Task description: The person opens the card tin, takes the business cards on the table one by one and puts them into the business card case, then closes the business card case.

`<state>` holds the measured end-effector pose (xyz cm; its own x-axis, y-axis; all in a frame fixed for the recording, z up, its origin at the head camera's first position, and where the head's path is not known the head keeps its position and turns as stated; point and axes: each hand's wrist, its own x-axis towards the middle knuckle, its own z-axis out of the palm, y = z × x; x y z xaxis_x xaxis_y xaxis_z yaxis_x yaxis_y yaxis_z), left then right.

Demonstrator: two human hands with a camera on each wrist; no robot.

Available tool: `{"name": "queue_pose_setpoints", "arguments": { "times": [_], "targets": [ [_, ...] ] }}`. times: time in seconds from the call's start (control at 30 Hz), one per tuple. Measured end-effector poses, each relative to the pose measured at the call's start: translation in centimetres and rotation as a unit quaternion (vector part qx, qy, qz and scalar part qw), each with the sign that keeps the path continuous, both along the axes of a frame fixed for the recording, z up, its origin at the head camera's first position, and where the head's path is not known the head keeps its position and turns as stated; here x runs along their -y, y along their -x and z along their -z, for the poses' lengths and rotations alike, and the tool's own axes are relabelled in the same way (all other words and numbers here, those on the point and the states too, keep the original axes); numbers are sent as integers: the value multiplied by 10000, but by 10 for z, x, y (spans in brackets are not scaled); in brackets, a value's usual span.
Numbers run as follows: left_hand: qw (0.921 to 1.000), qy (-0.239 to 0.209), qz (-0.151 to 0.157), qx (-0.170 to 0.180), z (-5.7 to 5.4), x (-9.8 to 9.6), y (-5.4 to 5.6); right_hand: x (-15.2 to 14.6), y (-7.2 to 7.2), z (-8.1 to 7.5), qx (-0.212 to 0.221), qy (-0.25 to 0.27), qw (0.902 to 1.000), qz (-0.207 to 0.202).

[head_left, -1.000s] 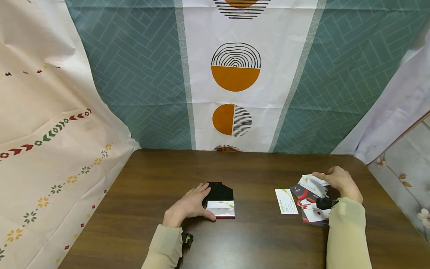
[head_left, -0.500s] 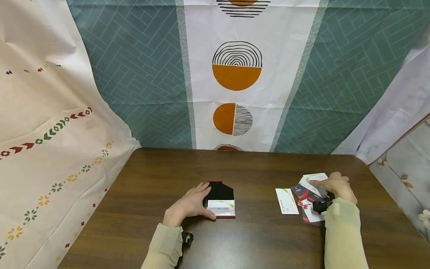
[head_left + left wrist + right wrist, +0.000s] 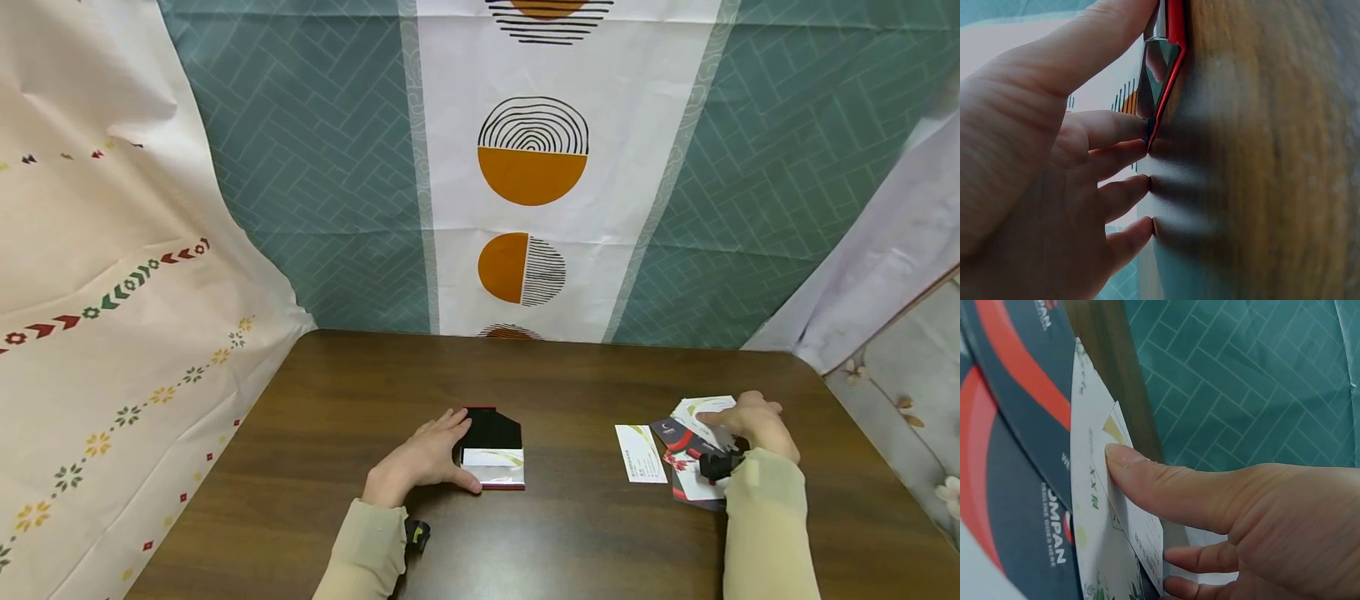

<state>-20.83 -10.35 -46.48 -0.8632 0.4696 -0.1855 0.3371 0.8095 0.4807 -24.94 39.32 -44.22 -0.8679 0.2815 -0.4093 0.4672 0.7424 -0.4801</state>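
Observation:
My left hand [image 3: 422, 454] holds a black card case [image 3: 497, 429] by its left side, thumb at the front corner and index finger farther back. The case lies open, its red edge [image 3: 1176, 34] low over the table, with a white green-striped business card [image 3: 491, 457] in its front pocket. At the right, my right hand [image 3: 763, 427] is over a spread of business cards. Its thumb presses the face of a white card [image 3: 1142, 540] and its fingers are at the far edge, pinching it; the fingertips are partly hidden. Beneath lies a white card with plant prints [image 3: 1088, 487].
A single white business card [image 3: 641, 454] lies left of the spread. Dark cards with red bands [image 3: 682, 437] and a white card with red flowers [image 3: 678, 461] overlap there. The brown table [image 3: 570, 392] ends at a patterned cloth [image 3: 360, 208] behind.
My right hand has moved slightly left and toward me, its thumb coming down on the white card at the back of the spread. The left hand stays on the card case.

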Motion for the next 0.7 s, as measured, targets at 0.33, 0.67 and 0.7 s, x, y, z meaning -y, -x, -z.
{"name": "queue_pose_setpoints", "arguments": {
  "times": [0.33, 0.67, 0.7],
  "targets": [
    [9999, 41, 92, 22, -1, -1, 1, -1, -3, 1, 17, -69, 10000, -64],
    [10000, -4, 84, -18, -5, 0, 1, -1, -2, -3, -16, 35, 10000, -71],
    [10000, 14, 77, -16, -5, 0, 1, -1, -2, -2, -15, 32, 9999, -100]
  ]
}}
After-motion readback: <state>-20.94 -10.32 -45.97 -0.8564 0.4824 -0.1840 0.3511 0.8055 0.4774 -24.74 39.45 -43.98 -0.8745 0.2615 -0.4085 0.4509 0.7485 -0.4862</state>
